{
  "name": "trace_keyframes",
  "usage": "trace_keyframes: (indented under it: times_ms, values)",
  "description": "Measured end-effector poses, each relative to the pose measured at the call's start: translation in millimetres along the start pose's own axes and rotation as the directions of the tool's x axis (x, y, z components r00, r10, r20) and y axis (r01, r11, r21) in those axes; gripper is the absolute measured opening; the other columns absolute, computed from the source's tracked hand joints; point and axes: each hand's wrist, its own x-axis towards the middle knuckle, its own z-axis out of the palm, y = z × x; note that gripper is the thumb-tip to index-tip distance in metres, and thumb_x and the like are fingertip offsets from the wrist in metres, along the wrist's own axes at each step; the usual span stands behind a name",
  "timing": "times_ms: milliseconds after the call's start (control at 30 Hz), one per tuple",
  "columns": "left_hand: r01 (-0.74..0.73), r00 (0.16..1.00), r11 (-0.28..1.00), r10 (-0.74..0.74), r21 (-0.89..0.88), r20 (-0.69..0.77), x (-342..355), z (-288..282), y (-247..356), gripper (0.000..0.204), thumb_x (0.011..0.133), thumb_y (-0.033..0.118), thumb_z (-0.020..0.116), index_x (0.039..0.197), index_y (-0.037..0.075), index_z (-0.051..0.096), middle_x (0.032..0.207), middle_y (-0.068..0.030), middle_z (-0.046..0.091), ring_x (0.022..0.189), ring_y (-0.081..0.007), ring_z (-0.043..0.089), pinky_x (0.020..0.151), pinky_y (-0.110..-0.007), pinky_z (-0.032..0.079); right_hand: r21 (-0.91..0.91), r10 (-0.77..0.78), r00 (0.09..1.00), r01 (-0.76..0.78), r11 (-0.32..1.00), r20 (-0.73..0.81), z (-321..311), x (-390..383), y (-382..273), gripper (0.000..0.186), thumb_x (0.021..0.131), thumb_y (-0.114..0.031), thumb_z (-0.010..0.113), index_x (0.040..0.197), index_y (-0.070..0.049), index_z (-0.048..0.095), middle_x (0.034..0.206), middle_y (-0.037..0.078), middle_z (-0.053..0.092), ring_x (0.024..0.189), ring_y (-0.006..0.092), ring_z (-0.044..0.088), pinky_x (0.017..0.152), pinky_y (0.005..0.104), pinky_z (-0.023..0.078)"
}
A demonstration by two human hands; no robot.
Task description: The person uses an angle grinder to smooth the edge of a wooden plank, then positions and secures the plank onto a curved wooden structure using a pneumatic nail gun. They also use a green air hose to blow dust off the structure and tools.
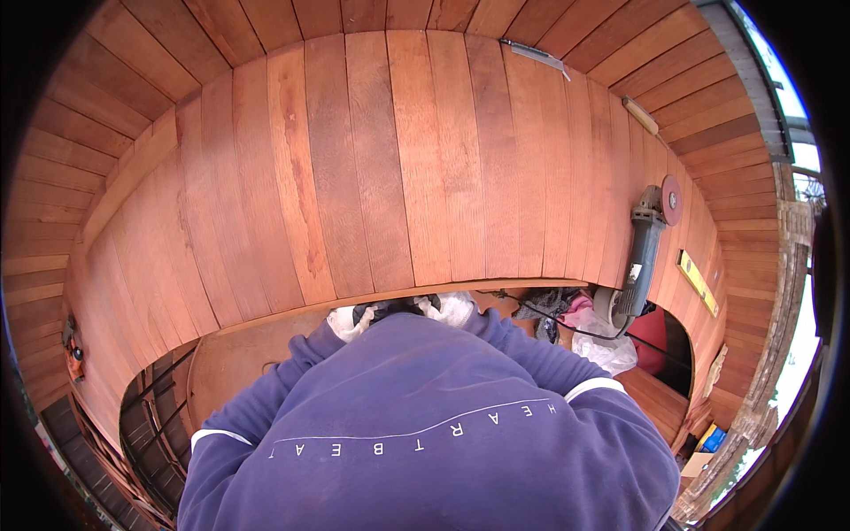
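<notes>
Both my hands are close together in front of my body, below the near edge of the wooden planked surface [372, 177]. White gloves seem to cover them. My left hand [350, 324] and my right hand [452, 309] are on either side of a black object [394, 308], their fingers curled at it. My torso in a blue sweatshirt [416, 398] hides most of this object, so its kind cannot be made out. On the right, an angle grinder [644, 248] with a reddish disc lies on the planks, apart from my hands.
A yellow spirit level [698, 283] lies right of the grinder. A dark cable [567, 323] runs beside plastic bags [604, 350] and a red item [651, 341]. At the back are a long grey tool [536, 57] and a pale bar [640, 116]. An orange-black tool [73, 354] lies far left.
</notes>
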Motion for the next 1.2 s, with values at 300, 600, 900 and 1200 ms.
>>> trace_keyframes:
  times_ms: [300, 600, 900, 1200]
  values:
    - [-0.025, 1.000, 0.999, 0.024, 0.049, 0.017, -3, -2, -30, 0.024, 0.087, 0.004, 0.050, 0.109, 0.002, 0.059, 0.096, -0.0106, 0.064, 0.085, -0.0228, 0.062, 0.076, -0.032, 0.050, -0.055, -0.025, 0.999, 0.026, 0.998, 0.020, 0, 3, -8, 0.030, 0.084, -0.027, 0.061, 0.107, -0.007, 0.063, 0.102, 0.014, 0.064, 0.095, 0.0328, 0.060, 0.080, 0.0407, 0.048]
    - [0.014, 0.991, 0.996, -0.003, 0.083, -0.131, -10, 8, -23, 0.021, 0.084, 0.004, 0.053, 0.103, 0.001, 0.062, 0.087, -0.0091, 0.066, 0.077, -0.0196, 0.064, 0.071, -0.030, 0.051, -0.210, -0.065, 0.997, 0.071, 0.975, 0.036, -4, -5, 7, 0.036, 0.088, -0.032, 0.055, 0.114, -0.007, 0.059, 0.108, 0.016, 0.062, 0.101, 0.0329, 0.058, 0.085, 0.0387, 0.047]
    - [0.084, 0.982, 0.996, -0.086, -0.024, -0.170, -15, 14, -21, 0.018, 0.083, 0.003, 0.054, 0.098, 0.002, 0.063, 0.089, -0.0097, 0.066, 0.079, -0.0217, 0.064, 0.072, -0.031, 0.051, -0.160, 0.013, 0.986, -0.040, 0.986, -0.164, -46, -36, -21, 0.022, 0.079, -0.018, 0.062, 0.097, -0.005, 0.067, 0.085, 0.012, 0.067, 0.079, 0.0303, 0.064, 0.074, 0.0378, 0.049]
    - [-0.105, 0.988, 0.992, 0.096, -0.066, -0.119, -6, 10, -24, 0.014, 0.085, 0.009, 0.056, 0.096, 0.003, 0.063, 0.087, -0.0079, 0.064, 0.076, -0.0207, 0.062, 0.069, -0.030, 0.050, -0.124, -0.114, 0.992, 0.107, 0.987, -0.053, -57, -26, 4, 0.020, 0.082, -0.025, 0.061, 0.092, -0.010, 0.067, 0.090, 0.009, 0.066, 0.082, 0.0293, 0.061, 0.072, 0.0375, 0.048]
